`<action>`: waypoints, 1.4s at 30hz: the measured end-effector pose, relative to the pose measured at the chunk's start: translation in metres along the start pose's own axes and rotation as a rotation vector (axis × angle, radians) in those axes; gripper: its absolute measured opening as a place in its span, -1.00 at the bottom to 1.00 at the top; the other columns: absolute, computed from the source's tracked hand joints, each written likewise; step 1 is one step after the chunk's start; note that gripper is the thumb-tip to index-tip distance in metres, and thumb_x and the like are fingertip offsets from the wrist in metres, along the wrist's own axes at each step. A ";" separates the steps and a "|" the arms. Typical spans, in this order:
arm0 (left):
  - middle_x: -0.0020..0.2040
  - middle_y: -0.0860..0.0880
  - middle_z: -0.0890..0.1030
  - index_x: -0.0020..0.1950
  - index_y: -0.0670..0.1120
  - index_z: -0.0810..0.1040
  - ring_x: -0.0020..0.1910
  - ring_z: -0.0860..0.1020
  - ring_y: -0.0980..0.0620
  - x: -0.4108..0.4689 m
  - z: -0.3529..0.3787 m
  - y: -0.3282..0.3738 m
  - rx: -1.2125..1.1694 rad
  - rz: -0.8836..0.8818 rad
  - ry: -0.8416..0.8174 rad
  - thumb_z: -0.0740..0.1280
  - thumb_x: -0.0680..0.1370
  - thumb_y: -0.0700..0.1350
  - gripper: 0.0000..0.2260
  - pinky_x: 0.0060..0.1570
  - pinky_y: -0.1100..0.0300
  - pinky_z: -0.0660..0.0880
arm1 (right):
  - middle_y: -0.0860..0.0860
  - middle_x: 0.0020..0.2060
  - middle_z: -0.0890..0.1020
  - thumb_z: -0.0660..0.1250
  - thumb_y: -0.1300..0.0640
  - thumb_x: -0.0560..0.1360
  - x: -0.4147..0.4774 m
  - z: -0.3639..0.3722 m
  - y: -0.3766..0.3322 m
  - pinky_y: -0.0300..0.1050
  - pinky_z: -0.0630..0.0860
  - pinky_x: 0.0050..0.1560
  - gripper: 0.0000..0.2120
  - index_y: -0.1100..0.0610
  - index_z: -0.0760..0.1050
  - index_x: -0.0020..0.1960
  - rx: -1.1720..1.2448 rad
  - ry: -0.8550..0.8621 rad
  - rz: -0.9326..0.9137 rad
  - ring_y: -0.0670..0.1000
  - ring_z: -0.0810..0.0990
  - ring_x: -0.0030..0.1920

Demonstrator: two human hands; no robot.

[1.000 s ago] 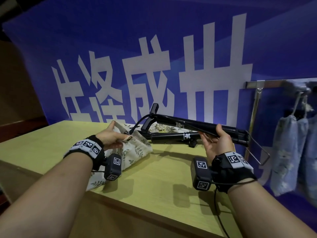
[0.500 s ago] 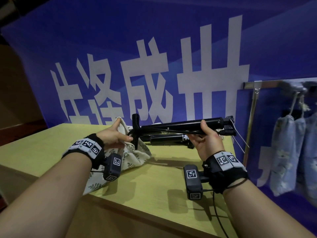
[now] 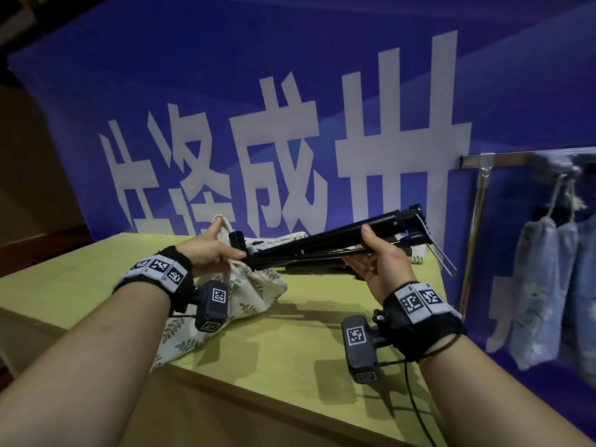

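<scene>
The folded black tripod (image 3: 322,241) is held in the air above the far part of the worktop (image 3: 290,350), tilted, with its clamp end low on the left and its foot end raised towards the far right. It is gripped near the middle by the right hand (image 3: 380,259), whose fingers are curled under the tubes and whose thumb is laid on top. The low clamp end is placed right at the mouth of the leaf-print drawstring bag (image 3: 251,285), which lies on the worktop near its left edge and partly hangs over the near edge. The mouth of the bag is held up and open by the left hand (image 3: 206,250): the cloth rim is pinched between thumb and fingers.

Whether the clamp end has already been passed inside the rim cannot be told; almost the whole length of the tripod is seen outside the cloth. The bagging is therefore judged to be at its very start: the opening has been prepared and the tripod lined up, while the sliding in, the release and the closing of the drawstring are left to be done.

Marker-printed bands (image 3: 158,269) are worn on both wrists. Behind the worktop a blue banner (image 3: 290,124) with large white characters is seen, and at the far right pale cloth pouches (image 3: 535,285) are hung from a metal rail (image 3: 516,156).
</scene>
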State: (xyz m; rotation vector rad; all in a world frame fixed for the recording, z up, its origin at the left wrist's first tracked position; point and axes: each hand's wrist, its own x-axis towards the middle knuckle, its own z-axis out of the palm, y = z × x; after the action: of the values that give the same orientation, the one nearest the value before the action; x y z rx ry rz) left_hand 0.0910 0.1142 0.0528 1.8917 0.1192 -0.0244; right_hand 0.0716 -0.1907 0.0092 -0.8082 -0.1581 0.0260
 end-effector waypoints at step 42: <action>0.03 -0.26 0.54 0.38 -0.03 0.31 -0.21 0.62 -0.05 -0.074 0.053 0.115 -0.198 0.365 -0.537 0.29 0.41 -0.35 -0.44 -0.27 0.12 0.60 | 0.15 0.11 0.53 0.36 0.42 0.44 -0.032 0.107 -0.055 -0.12 0.63 -0.19 -0.58 0.15 0.45 0.25 -0.522 -0.274 -0.306 0.19 0.66 -0.06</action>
State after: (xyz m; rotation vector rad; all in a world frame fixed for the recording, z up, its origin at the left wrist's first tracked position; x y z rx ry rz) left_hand 0.0310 0.0224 0.1499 1.6258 -0.5686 -0.2594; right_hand 0.0221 -0.1551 0.1176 -1.2917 -0.5628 -0.2021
